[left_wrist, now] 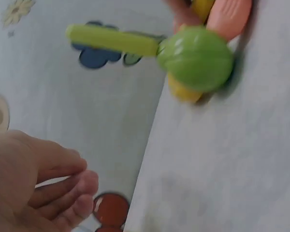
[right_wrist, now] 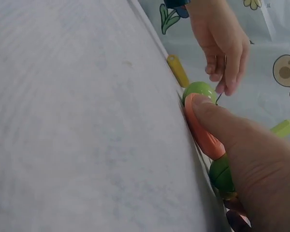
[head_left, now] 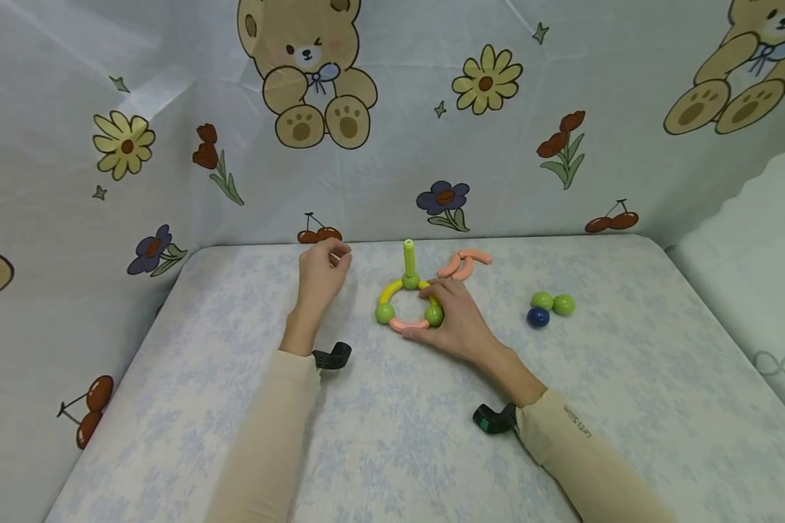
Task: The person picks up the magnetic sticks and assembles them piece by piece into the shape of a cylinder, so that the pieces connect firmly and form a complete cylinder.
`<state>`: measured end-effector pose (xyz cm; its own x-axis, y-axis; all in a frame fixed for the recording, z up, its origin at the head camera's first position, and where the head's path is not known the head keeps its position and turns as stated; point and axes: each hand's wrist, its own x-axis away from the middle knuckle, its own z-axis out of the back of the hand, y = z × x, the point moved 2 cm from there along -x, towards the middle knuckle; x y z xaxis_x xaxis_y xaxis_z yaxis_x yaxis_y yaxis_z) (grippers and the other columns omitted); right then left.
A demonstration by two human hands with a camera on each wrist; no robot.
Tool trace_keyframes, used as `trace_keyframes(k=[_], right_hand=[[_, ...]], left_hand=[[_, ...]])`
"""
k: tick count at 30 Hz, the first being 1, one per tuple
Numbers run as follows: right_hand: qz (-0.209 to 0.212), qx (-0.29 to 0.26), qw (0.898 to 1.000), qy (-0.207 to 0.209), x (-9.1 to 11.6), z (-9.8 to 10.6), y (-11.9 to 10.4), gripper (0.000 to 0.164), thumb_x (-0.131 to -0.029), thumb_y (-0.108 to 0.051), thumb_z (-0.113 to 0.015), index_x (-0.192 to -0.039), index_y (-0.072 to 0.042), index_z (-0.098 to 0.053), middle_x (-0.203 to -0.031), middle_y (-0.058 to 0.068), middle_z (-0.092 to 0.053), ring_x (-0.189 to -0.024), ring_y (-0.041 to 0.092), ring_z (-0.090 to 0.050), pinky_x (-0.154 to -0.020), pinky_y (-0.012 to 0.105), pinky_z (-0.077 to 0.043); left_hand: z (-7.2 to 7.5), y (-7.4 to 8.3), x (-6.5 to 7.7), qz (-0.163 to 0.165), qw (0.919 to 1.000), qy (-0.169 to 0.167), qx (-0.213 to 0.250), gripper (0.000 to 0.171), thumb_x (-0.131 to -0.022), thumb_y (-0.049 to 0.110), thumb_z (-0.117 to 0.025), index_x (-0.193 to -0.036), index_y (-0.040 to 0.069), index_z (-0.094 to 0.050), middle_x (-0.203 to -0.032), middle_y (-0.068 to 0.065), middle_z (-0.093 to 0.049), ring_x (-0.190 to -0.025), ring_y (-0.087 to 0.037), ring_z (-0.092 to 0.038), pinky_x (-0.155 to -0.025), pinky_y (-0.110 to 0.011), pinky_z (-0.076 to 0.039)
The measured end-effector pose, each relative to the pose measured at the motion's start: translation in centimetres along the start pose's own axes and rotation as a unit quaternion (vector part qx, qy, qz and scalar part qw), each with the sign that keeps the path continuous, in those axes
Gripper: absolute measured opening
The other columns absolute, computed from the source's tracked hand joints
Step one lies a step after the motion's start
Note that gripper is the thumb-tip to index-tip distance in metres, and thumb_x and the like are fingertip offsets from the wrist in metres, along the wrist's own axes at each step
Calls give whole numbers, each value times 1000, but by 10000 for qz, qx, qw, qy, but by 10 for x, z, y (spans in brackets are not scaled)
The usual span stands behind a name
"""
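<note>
My right hand [head_left: 461, 323] holds the right side of a toy ring of balls and curved rods, thumb on its pink rod [head_left: 407, 325] and fingers at the right-hand yellow rod. Another yellow rod [head_left: 389, 290] curves up the ring's left side, beyond a green ball [head_left: 384, 313]. From the far green ball [head_left: 411, 281] a light green straight stick [head_left: 409, 256] stands upright. Left of the ring, my left hand [head_left: 323, 276] hovers apart from it, fingers loosely bent around nothing. The left wrist view shows the stick [left_wrist: 113, 40] joined to its ball [left_wrist: 198, 59].
Several loose pink curved rods [head_left: 476, 256] lie just behind my right hand. Farther right, two green balls [head_left: 564, 304] and a dark blue ball [head_left: 538, 317] sit together. A printed cloth [head_left: 379, 167] hangs along the table's back edge.
</note>
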<state>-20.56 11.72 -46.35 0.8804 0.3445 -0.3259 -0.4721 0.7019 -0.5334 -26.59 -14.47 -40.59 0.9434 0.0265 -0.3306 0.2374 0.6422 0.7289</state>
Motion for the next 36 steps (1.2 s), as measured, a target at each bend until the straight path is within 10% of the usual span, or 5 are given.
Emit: trace_keyframes(k=[10, 20, 29, 36], right_hand=[[-22, -289, 9996, 8, 1, 0, 4, 74, -79, -46, -93, -132, -2, -67, -155, 16, -51, -149, 34, -42, -118, 55, -40], [-160, -295, 9994, -102, 0, 2, 6, 71, -81, -46, -91, -133, -3, -67, -160, 17, -46, -153, 35, -38, -120, 55, -37], [-236, -254, 9991, -224, 1, 1, 6, 73, -83, -49, -89, -136, -4, -66, -160, 15, -48, -156, 31, -35, -122, 55, -34], [-305, -226, 9989, -292, 0, 0, 6, 74, -83, -53, -88, -136, -6, -65, -161, 12, -48, -157, 30, -33, -123, 56, -34]], left_hand=[[33, -36, 2, 1769, 9757, -83, -1292, 30, -100, 19, -69, -121, -3, -69, -106, -24, -71, -87, -35, -61, -76, -44, -50], [36, -44, 3, 2017, 9662, -752, -1419, 21, -95, 18, -68, -99, -2, -70, -74, -15, -72, -86, -39, -69, -77, -43, -54], [36, -30, -3, 1338, 9890, -99, -624, 21, -91, 19, -74, -98, 1, -66, -91, -14, -66, -88, -31, -61, -74, -38, -48], [29, -13, -5, 241, 9903, -1109, 801, 19, -92, 10, -75, -108, 4, -66, -98, -11, -70, -84, -22, -68, -73, -33, -58]])
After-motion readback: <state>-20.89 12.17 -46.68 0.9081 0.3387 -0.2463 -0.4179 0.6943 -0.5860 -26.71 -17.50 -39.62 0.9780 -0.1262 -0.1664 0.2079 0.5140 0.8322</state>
